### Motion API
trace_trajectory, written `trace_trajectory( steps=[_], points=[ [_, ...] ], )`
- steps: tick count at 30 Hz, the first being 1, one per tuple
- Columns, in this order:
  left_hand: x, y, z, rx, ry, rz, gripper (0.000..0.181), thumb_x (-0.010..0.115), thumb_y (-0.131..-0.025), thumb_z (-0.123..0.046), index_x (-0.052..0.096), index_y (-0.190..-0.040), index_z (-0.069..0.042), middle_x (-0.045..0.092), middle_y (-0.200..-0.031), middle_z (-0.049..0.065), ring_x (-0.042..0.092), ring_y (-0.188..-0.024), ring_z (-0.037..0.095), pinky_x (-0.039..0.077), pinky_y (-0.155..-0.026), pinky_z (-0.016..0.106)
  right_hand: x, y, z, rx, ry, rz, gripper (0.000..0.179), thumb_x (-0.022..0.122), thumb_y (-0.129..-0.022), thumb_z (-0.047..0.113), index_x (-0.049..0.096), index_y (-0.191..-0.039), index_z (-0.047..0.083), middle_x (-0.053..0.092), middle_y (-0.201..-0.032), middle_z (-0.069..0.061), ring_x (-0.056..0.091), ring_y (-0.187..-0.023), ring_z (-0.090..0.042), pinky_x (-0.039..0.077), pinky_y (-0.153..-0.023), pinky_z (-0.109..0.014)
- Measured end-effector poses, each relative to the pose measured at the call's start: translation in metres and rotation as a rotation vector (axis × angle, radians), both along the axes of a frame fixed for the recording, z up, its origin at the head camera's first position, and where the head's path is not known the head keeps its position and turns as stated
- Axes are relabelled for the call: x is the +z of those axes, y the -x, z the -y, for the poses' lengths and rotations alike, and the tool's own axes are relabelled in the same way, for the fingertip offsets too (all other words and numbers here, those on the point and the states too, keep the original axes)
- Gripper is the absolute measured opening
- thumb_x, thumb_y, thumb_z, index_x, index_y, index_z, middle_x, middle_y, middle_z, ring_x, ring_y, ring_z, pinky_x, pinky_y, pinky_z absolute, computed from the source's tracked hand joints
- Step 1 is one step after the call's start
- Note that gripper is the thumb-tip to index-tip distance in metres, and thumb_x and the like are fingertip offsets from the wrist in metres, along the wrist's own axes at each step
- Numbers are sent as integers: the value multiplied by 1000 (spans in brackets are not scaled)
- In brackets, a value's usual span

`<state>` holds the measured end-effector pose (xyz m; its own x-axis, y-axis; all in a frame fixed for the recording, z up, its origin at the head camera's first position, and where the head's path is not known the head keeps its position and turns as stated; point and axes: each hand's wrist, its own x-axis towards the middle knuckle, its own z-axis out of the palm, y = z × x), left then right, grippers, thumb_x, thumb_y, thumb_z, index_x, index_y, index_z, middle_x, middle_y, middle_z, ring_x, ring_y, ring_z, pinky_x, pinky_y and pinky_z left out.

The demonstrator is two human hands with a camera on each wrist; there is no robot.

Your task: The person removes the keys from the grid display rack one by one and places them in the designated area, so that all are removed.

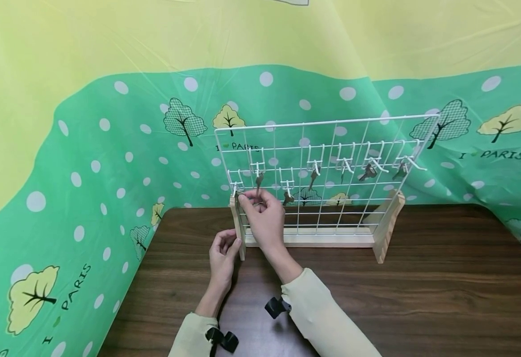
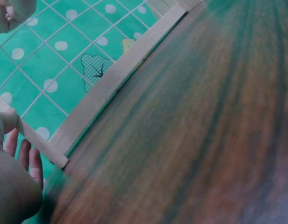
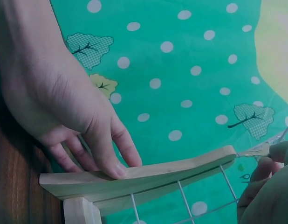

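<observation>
A white wire grid rack (image 1: 327, 124) with wooden side supports stands on the table, and several keys hang from its hooks. My left hand (image 1: 223, 255) holds the left wooden side support (image 3: 181, 164) low down, its thumb on the edge and its fingers along the outer side. Higher up, my right hand (image 1: 266, 218) pinches a key (image 3: 255, 152) between thumb and forefinger, close beside the leftmost hook (image 1: 237, 187) above that support. Near the right hand hang one key (image 1: 259, 180) and another key (image 1: 288, 198). Whether the pinched key touches the hook I cannot tell.
Farther right on the grid hang a key (image 1: 314, 176), another key (image 1: 368, 171) and more hooks. The right wooden support (image 1: 387, 228) stands on the dark wood table (image 1: 443, 277). A green and yellow patterned cloth (image 1: 108, 148) lines the back and left side.
</observation>
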<state>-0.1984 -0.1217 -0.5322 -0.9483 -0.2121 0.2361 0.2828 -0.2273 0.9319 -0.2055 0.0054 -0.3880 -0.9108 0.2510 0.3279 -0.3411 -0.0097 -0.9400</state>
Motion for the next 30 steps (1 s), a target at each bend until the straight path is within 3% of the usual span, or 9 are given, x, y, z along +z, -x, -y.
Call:
trace_trajectory(
  steps=[3,9,13,22,30],
  points=[
    [0,0,1,1,1,4,32,71,-100,13,57,-128,21,71,-116,-4,69,-115,10,55,-99,21,-1,-2,1,11,18,9,13,82,-100,14,79,-104,2,68,-88,-2,52,-58,-5,40,-54,-20],
    [1,-1,1,-3,2,12,32,71,-101,11,57,-128,20,71,-118,-2,68,-117,11,55,-98,21,-2,-4,2,94,171,-15,6,79,-100,2,76,-103,-1,72,-93,-4,64,-60,-10,56,-58,-22],
    [1,-1,1,-10,-2,8,32,71,-101,12,57,-128,21,70,-119,-1,68,-117,12,55,-99,22,0,-5,3,151,247,-36,7,79,-98,-4,75,-104,-3,71,-86,-2,61,-60,-8,54,-56,-20],
    [1,0,1,-18,2,-17,32,70,-101,12,56,-129,21,71,-119,-1,68,-117,12,56,-98,21,5,-8,1,248,203,-5,25,78,-98,-3,77,-123,-9,74,-88,1,63,-65,-10,51,-57,-18],
    [1,-1,0,-11,8,-16,32,70,-101,12,56,-128,21,70,-119,-2,68,-116,11,55,-97,21,7,-11,-2,294,251,34,20,74,-101,-3,77,-118,-13,77,-89,2,54,-61,-5,44,-54,-16]
  ],
)
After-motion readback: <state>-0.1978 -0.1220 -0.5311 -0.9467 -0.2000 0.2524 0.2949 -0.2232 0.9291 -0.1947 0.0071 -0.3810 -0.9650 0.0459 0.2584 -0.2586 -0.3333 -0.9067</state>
